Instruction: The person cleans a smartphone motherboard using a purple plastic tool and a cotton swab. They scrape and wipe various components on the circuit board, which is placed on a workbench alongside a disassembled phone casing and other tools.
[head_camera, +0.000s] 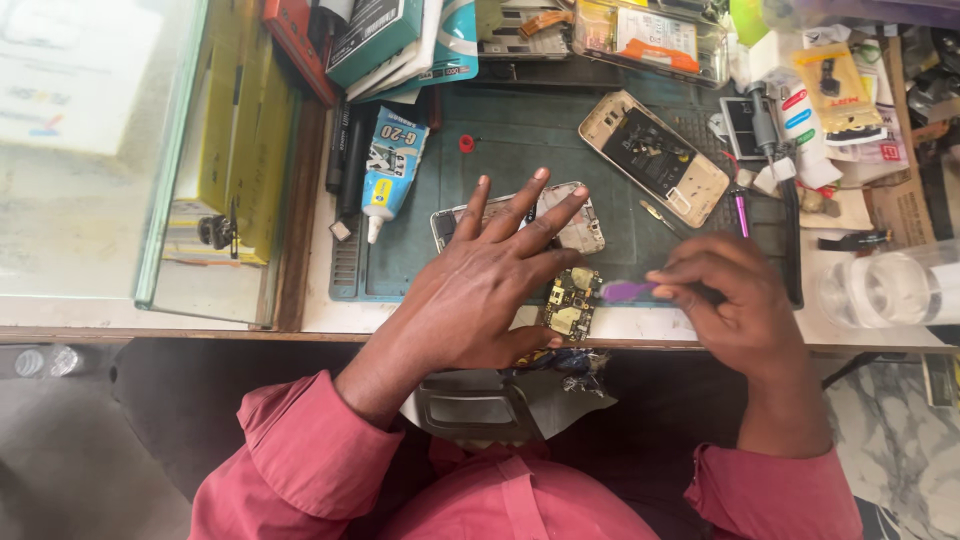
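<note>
Left hand (490, 285) spread flat, fingers splayed over phone frame (575, 232), thumb touching circuit board (570, 305). Right hand (735, 300), right of board, pinching purple tool (628, 291).

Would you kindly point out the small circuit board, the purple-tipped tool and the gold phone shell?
small green-and-gold circuit board (570, 305), head view, on its middle.
purple-tipped tool (628, 291), head view, on its purple tip.
gold rectangular phone shell (655, 157), head view, on its dark centre.
</note>
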